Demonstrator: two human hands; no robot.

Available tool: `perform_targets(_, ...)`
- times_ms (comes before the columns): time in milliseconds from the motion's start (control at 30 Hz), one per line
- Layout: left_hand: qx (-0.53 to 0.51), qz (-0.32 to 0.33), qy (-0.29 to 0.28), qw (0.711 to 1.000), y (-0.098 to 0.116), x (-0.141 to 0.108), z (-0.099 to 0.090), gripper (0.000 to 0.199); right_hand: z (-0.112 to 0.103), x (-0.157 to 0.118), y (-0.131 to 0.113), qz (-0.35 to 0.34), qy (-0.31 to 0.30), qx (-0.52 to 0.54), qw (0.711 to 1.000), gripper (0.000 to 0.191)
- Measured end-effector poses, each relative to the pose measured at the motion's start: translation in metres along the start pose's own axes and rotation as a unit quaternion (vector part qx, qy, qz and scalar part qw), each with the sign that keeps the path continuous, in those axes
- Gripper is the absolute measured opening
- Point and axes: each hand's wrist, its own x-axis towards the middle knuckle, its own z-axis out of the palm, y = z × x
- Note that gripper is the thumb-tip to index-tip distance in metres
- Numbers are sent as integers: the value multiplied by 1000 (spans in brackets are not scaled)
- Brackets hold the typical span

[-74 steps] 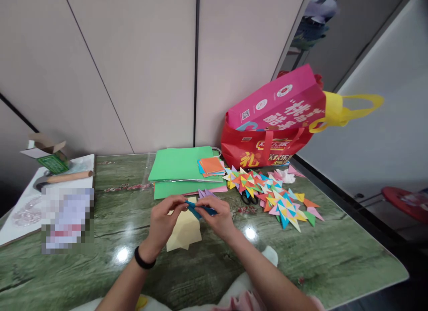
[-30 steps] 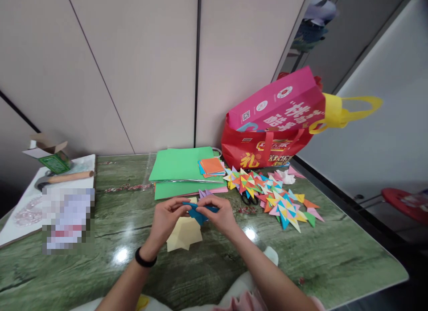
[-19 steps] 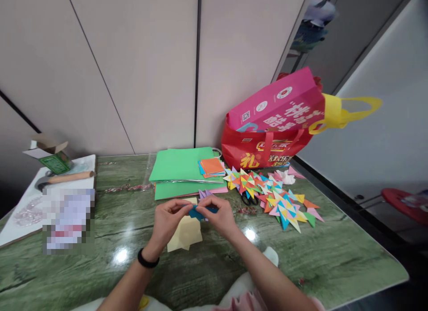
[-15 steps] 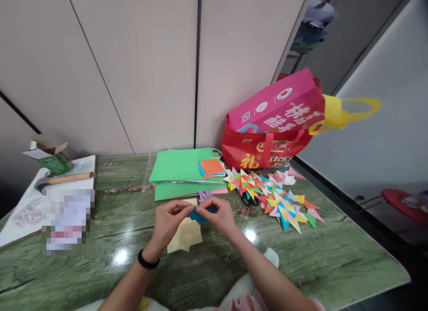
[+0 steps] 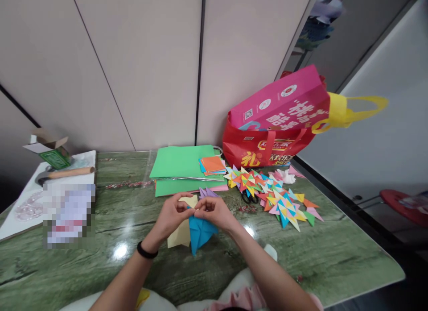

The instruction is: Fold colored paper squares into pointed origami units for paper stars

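My left hand [image 5: 171, 216] and right hand [image 5: 216, 214], close together, pinch the blue paper [image 5: 199, 235], seemingly mid-fold, which calls for lined-up edges.

Blue paper [image 5: 201, 234] (matt), glossy table [image 5: 310, 262].

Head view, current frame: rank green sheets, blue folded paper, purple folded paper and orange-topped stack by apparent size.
Largest: green sheets
Middle, unsure: blue folded paper, nearer the camera and partly covered, and orange-topped stack
Smallest: purple folded paper
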Motion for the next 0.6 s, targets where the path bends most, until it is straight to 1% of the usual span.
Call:
perform_targets(67,-17,-9,9,1000,-1,1,-2,46,-2,0,1,15,-16,29,999,36)
perform_targets(167,-44,-19,43,998,-3,2,-5,50,-5,1,2,43,-34,83,995,40)
perform_targets(267,-63,-15,65,996,-5,4,-4,52,-6,2,3,49,-27,105,993,36)
perform_targets(333,-87,-18,70,994,-6,5,-3,52,-5,2,4,43,-6,102,994,30)
perform_targets(400,-114,-46,59,991,-6,5,-2,52,-3,3,6,38,26,98,994,28)
perform_targets(467,-125,-86,30,988,-6,4,-2,50,-3,4,8,33,57,99,993,28)
perform_targets(533,-123,-115,-5,986,-7,3,-2,46,-3,5,10,26,68,97,993,27)
perform_targets(600,-120,-127,-22,984,-9,2,-3,43,-3,5,10,13,66,78,995,26)
